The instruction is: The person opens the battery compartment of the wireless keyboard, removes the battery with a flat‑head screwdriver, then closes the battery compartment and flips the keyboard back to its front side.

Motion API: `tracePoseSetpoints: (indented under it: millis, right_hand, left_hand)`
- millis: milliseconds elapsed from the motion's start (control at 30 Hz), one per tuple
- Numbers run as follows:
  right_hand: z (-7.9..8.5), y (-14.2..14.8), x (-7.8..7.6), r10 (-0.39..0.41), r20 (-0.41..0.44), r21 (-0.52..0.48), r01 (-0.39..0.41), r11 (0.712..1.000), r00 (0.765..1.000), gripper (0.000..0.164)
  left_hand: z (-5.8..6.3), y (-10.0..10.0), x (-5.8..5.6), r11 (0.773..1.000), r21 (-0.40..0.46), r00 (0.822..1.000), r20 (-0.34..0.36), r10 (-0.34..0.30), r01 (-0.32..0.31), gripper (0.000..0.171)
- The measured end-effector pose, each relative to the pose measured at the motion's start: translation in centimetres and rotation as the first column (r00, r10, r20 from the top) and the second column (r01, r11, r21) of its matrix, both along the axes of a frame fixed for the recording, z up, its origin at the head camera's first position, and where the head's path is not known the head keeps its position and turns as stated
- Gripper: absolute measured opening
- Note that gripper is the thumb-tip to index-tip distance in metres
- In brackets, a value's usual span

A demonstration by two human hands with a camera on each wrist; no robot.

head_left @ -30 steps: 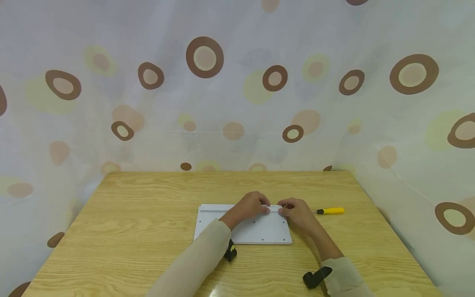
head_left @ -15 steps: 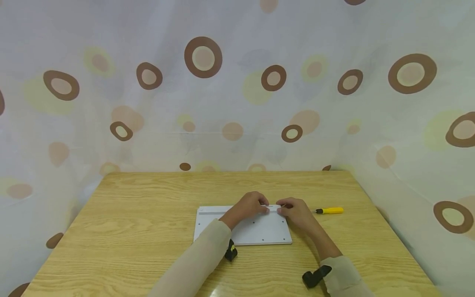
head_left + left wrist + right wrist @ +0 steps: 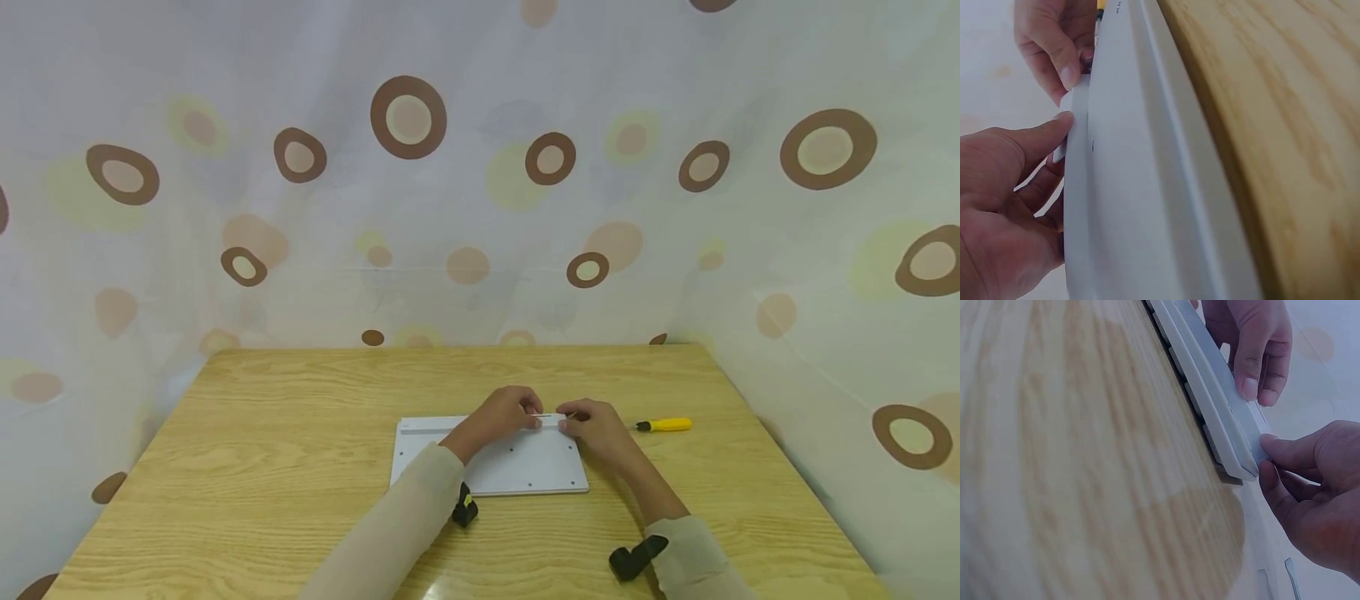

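Note:
A white keyboard [image 3: 525,467] lies face down on the wooden table, small screws showing on its back and its raised bar along the far side. At the right end of that bar is a small white cover [image 3: 1079,94]. My left hand [image 3: 504,421] reaches across the keyboard and pinches the cover, thumb on the near side and fingers curled behind. Just to its right, my right hand [image 3: 600,429] pinches the cover's outer end between thumb and forefinger; in the right wrist view the fingertips [image 3: 1267,467] sit right at the keyboard's corner.
A screwdriver with a yellow handle [image 3: 670,425] lies on the table [image 3: 300,433] to the right of my right hand. Behind and at both sides hangs a pale sheet [image 3: 465,208] with a circle pattern.
Both hands stay at the same end of the bar, with barely any finger movement. The whole head view has shifted very slightly to the left.

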State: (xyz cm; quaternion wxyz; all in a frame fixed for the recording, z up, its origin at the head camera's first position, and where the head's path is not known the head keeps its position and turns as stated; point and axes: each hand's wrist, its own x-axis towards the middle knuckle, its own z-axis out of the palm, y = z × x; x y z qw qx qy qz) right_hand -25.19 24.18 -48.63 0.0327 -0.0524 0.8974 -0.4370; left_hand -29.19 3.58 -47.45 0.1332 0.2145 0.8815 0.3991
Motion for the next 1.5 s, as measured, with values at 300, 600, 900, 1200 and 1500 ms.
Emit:
tracePoseSetpoints:
  millis: [300, 600, 900, 1200, 1500]
  right_hand:
    - [0.0, -0.2, 0.0, -0.017, 0.022, 0.005, 0.017, 1.000, 1.000, 0.029]
    - [0.0, -0.3, 0.0, -0.019, 0.027, -0.004, 0.019, 1.000, 0.999, 0.031]
    - [-0.1, 0.0, 0.0, -0.015, 0.033, 0.012, 0.015, 1.000, 0.999, 0.028]
    - [-0.1, 0.2, -0.2, -0.007, 0.026, 0.006, 0.007, 1.000, 1.000, 0.028]
    - [-0.3, 0.2, -0.2, 0.006, 0.008, -0.001, -0.006, 1.000, 1.000, 0.028]
  left_hand:
    - [-0.2, -0.7, -0.4, 0.997, 0.037, 0.997, 0.009, -0.072, 0.072, 0.016]
    - [-0.3, -1.9, -1.0, 0.990, 0.060, 0.992, -0.027, -0.123, 0.125, 0.021]
    - [0.5, -4.5, -0.9, 0.992, 0.099, 0.997, -0.026, -0.074, 0.077, 0.023]
    - [1.4, -10.5, -1.8, 0.996, 0.079, 0.999, -0.030, 0.033, -0.030, 0.023]
    - [0.5, -17.0, -2.2, 0.991, 0.050, 0.992, 0.007, 0.128, -0.128, 0.023]
